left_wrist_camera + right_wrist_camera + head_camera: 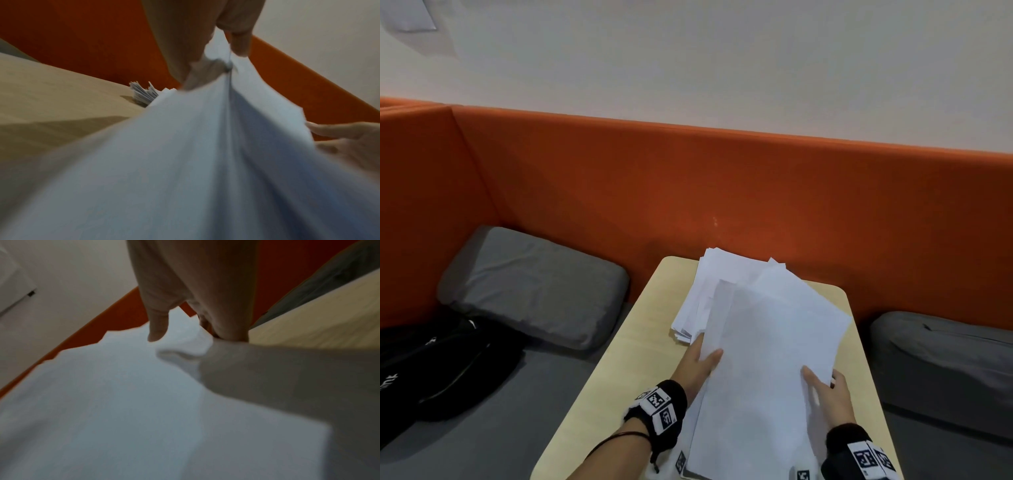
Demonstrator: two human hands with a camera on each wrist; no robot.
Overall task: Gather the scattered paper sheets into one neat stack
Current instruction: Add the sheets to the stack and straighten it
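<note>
A loose bundle of white paper sheets [767, 359] is lifted above the light wooden table [626, 370], held from both sides. My left hand [700, 365] grips its left edge, thumb on top and fingers beneath. My right hand [825, 387] pinches the right edge, thumb on top. The left wrist view shows the bundle of white paper sheets [185, 162] sagging under the left hand [218, 53]. In the right wrist view the sheets [115, 402] bend at the right hand [185, 331]. A fanned, uneven pile of sheets [709, 291] lies on the table behind the bundle.
An orange padded backrest [688, 192] runs behind the table. A grey cushion [534, 284] lies on the bench at left, another grey cushion [945, 363] at right. A black bag [438, 370] sits at far left. Bare tabletop [51, 100] shows left of the papers.
</note>
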